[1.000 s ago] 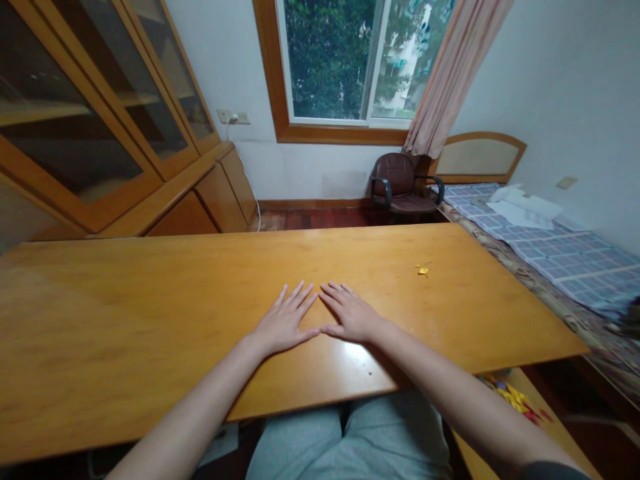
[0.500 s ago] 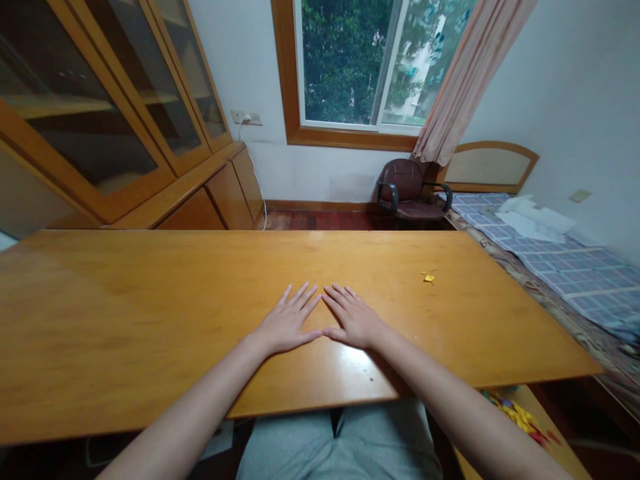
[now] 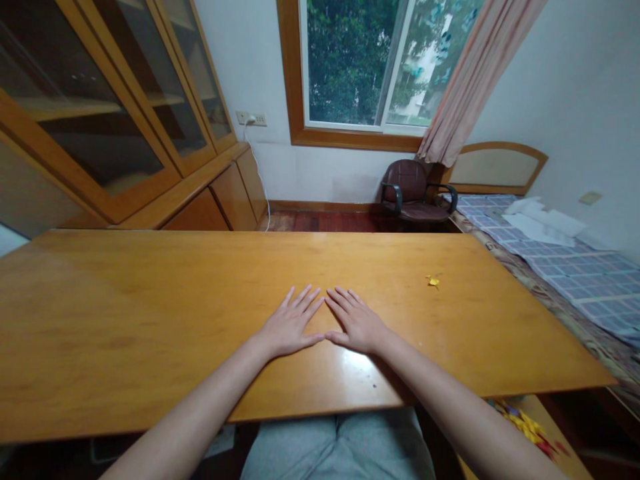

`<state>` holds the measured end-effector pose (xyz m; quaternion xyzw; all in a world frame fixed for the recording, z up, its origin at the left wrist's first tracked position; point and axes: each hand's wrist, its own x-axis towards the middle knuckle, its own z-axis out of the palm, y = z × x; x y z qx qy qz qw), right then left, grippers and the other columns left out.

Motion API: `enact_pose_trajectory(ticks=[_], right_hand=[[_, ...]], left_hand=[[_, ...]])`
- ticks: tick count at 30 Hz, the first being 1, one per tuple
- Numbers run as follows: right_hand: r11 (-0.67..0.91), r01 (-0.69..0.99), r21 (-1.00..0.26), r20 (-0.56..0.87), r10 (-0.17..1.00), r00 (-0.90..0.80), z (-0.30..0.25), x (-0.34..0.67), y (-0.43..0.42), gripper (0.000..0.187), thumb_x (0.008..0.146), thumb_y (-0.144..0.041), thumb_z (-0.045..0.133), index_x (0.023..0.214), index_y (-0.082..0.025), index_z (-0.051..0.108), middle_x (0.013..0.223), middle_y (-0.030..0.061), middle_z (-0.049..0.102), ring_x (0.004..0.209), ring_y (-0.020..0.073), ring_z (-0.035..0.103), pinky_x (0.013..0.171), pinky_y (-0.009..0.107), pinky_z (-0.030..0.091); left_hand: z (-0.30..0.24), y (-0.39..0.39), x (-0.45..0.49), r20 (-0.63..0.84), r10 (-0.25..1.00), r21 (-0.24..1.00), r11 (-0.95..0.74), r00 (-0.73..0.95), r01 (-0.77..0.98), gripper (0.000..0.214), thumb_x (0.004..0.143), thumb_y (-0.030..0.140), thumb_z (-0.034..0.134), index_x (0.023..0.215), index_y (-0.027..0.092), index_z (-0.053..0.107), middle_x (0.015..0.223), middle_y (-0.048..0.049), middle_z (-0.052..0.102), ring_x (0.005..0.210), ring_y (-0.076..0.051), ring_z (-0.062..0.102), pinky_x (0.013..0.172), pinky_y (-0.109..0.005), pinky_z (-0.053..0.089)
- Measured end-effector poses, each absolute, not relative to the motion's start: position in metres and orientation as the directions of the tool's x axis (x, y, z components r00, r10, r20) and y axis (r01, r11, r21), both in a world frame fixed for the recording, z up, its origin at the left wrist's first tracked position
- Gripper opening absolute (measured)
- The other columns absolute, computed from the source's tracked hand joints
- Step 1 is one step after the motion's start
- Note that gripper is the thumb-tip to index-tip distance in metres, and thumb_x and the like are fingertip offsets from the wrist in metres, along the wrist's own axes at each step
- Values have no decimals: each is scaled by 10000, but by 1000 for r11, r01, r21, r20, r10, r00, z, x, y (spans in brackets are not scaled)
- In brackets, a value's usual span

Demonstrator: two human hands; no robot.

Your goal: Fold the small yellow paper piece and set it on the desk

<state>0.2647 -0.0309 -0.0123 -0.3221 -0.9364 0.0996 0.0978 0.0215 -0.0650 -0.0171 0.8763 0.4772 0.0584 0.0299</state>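
My left hand (image 3: 289,327) lies flat on the wooden table (image 3: 150,313), fingers spread and pointing away from me. Mirroring it, my right hand (image 3: 358,323) rests palm down with its fingers stretched out. The two thumb tips nearly meet, and so do the index fingertips; I cannot tell whether they touch. Neither hand holds anything. Beyond my right hand, toward the right of the table, sits a small yellow folded piece (image 3: 433,282) with thin points, apart from both hands.
Below the table's right front edge, a lower surface (image 3: 565,437) carries a pile of yellow, red and purple pieces (image 3: 525,425). A glass-fronted cabinet (image 3: 145,190) stands at the left. Behind the table are a brown armchair (image 3: 406,187) and a bed with checked cover (image 3: 560,267).
The whole view has shifted slightly, with things appearing a little further right and lower. Both hands stay flat in the same place on the table.
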Motion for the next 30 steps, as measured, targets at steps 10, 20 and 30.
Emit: enact_pose_trajectory(ticks=[10, 20, 30], right_hand=[[771, 586, -250, 123, 625, -771, -11, 265, -32, 864, 892, -703, 400, 1536, -138, 289, 1605, 142, 261, 1496, 317, 214, 1222, 528, 170], [768, 588, -254, 109, 627, -771, -13, 265, -30, 867, 886, -697, 424, 1538, -143, 282, 1609, 143, 253, 1500, 312, 199, 1224, 531, 164], [764, 594, -251, 99, 631, -770, -10, 264, -32, 871, 888, -709, 401, 1536, -140, 287, 1613, 132, 244, 1499, 314, 202, 1226, 526, 161]], left_hand=[[-17, -65, 22, 55, 841, 115, -540, 538, 834, 851, 883, 743, 311, 1556, 233, 214, 1629, -92, 224, 1516, -284, 131, 1215, -530, 40], [-16, -65, 23, 62, 840, 122, -542, 538, 832, 846, 882, 744, 317, 1559, 249, 204, 1623, -97, 244, 1514, -290, 140, 1212, -533, 53], [-17, -65, 22, 75, 838, 125, -546, 540, 829, 843, 882, 740, 327, 1559, 252, 202, 1620, -98, 254, 1514, -285, 140, 1216, -528, 38]])
